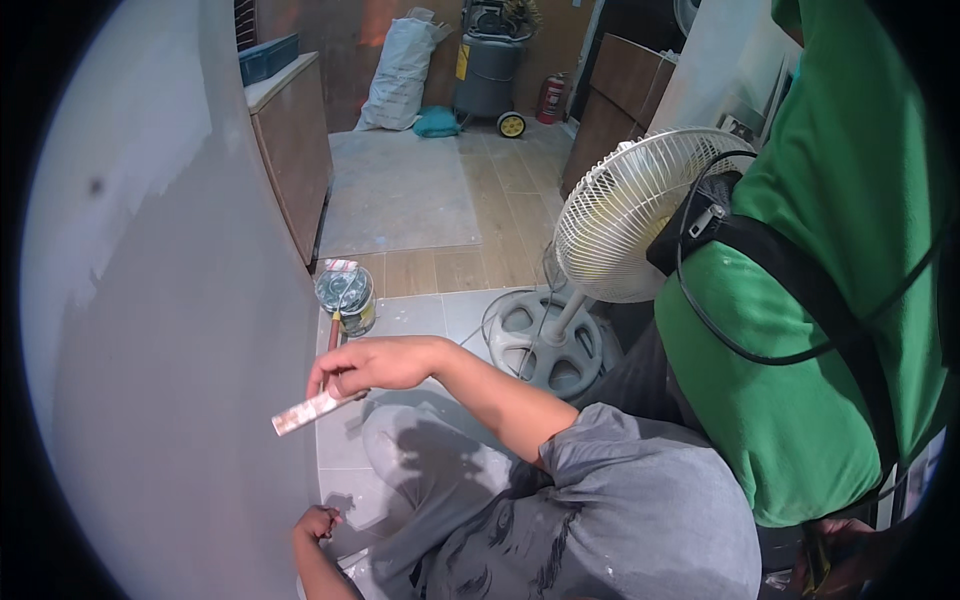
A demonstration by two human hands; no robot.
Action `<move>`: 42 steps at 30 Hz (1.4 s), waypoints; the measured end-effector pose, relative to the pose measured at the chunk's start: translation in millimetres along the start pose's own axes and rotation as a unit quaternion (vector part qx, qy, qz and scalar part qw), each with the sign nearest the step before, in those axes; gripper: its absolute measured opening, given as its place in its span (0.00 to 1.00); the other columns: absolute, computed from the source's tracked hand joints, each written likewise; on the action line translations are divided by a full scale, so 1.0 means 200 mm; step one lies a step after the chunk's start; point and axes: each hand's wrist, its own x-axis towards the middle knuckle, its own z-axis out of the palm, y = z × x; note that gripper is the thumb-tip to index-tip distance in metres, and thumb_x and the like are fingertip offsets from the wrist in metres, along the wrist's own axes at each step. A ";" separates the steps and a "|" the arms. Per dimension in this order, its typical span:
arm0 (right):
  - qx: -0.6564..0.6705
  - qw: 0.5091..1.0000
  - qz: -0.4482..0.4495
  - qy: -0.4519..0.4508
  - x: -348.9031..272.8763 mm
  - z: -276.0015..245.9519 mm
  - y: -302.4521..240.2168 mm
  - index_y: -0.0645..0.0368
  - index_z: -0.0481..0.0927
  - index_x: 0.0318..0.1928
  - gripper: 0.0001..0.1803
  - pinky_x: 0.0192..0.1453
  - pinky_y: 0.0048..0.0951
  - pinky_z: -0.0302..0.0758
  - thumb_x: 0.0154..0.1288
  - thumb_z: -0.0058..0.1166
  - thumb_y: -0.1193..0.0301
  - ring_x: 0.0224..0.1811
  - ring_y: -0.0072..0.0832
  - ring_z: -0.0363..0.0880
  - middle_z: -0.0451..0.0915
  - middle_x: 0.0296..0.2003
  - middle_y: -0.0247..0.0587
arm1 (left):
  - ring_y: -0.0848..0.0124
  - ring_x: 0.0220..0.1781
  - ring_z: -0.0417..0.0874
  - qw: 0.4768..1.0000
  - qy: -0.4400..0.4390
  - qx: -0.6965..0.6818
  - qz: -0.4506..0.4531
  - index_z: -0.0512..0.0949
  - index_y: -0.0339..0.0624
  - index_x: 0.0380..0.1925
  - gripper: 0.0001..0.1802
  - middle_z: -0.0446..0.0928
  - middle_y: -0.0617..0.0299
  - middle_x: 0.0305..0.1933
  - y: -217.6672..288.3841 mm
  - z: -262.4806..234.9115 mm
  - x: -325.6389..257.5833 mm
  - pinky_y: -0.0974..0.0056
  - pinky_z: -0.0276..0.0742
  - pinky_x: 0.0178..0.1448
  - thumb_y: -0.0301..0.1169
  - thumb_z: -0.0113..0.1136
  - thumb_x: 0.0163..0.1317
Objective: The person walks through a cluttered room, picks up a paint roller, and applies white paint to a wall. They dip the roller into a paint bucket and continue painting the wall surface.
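Note:
My right hand point(382, 364) reaches left toward the grey wall point(220, 340). Its fingers are closed on a short flat strip point(308, 412), whitish with reddish-brown smears, whose free end points at the wall. Whether the strip touches the wall I cannot tell. Lower down, near the wall's foot, my left hand point(318, 521) has its fingers curled; what they hold, if anything, does not show. Just beyond my right hand stands a paint can point(358, 310). A small paint roller point(342, 267) lies over its top, with the handle slanting down in front.
Close on my right is a person in a green shirt point(770, 380) with a black strap and cable. A white standing fan point(640, 215) rises from a round base point(545, 340). Farther back are a cabinet point(290, 150), a white sack point(400, 75), an air compressor point(490, 75) and a fire extinguisher point(550, 98).

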 end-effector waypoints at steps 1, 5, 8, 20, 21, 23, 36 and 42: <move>0.024 0.999 0.006 0.029 0.03 0.01 0.05 0.58 0.78 0.57 0.17 0.45 0.29 0.71 0.72 0.47 0.66 0.40 0.23 0.74 0.77 0.39 0.33 | 0.75 0.15 0.66 1.000 -0.001 -0.002 0.023 0.82 0.38 0.32 0.16 0.71 0.66 0.18 0.08 0.03 0.00 0.65 0.63 0.19 0.38 0.58 0.72; 0.056 0.994 0.050 0.075 0.23 0.20 0.39 0.55 0.77 0.58 0.18 0.43 0.26 0.73 0.72 0.48 0.64 0.40 0.24 0.76 0.79 0.40 0.36 | 0.76 0.13 0.66 0.997 -0.001 -0.025 0.067 0.82 0.37 0.32 0.16 0.72 0.67 0.18 0.14 0.01 0.00 0.67 0.64 0.19 0.38 0.57 0.73; -0.029 0.989 0.141 0.034 0.36 0.35 0.71 0.55 0.79 0.56 0.18 0.49 0.31 0.73 0.70 0.50 0.63 0.42 0.27 0.77 0.81 0.40 0.40 | 0.77 0.13 0.65 0.997 0.011 -0.028 0.070 0.82 0.37 0.34 0.16 0.73 0.68 0.19 0.13 -0.01 -0.04 0.69 0.64 0.19 0.38 0.56 0.73; -0.164 0.942 0.207 -0.209 0.74 0.64 0.87 0.52 0.83 0.42 0.14 0.43 0.35 0.72 0.63 0.53 0.59 0.37 0.28 0.77 0.82 0.34 0.34 | 0.80 0.19 0.68 0.995 0.066 -0.056 0.051 0.85 0.44 0.37 0.13 0.79 0.72 0.27 -0.20 -0.05 -0.23 0.69 0.64 0.21 0.35 0.53 0.72; -0.151 0.947 0.196 -0.206 0.74 0.64 0.88 0.52 0.83 0.41 0.14 0.43 0.35 0.72 0.63 0.53 0.59 0.37 0.28 0.77 0.82 0.34 0.34 | 0.80 0.20 0.69 0.994 0.067 -0.063 0.056 0.85 0.43 0.37 0.13 0.80 0.72 0.28 -0.21 -0.05 -0.24 0.69 0.65 0.21 0.35 0.53 0.72; -0.134 0.954 0.172 -0.206 0.76 0.66 0.89 0.52 0.83 0.41 0.13 0.41 0.35 0.72 0.63 0.54 0.59 0.36 0.27 0.77 0.82 0.33 0.33 | 0.80 0.21 0.71 0.993 0.078 -0.063 0.056 0.85 0.42 0.39 0.13 0.82 0.71 0.31 -0.24 -0.04 -0.27 0.69 0.66 0.22 0.35 0.54 0.71; -0.116 0.959 0.192 -0.173 0.67 0.59 0.87 0.52 0.83 0.42 0.13 0.29 0.34 0.71 0.62 0.57 0.60 0.28 0.26 0.75 0.79 0.29 0.32 | 0.78 0.22 0.70 0.997 0.068 -0.022 0.016 0.85 0.43 0.44 0.16 0.77 0.69 0.27 -0.26 0.00 -0.30 0.70 0.70 0.23 0.26 0.47 0.65; -0.086 0.970 0.183 -0.135 0.60 0.52 0.88 0.51 0.83 0.41 0.10 0.25 0.33 0.70 0.61 0.59 0.64 0.25 0.24 0.73 0.78 0.28 0.30 | 0.77 0.20 0.63 0.996 0.070 -0.050 0.004 0.85 0.47 0.44 0.16 0.67 0.73 0.22 -0.14 0.06 -0.35 0.69 0.63 0.22 0.25 0.48 0.64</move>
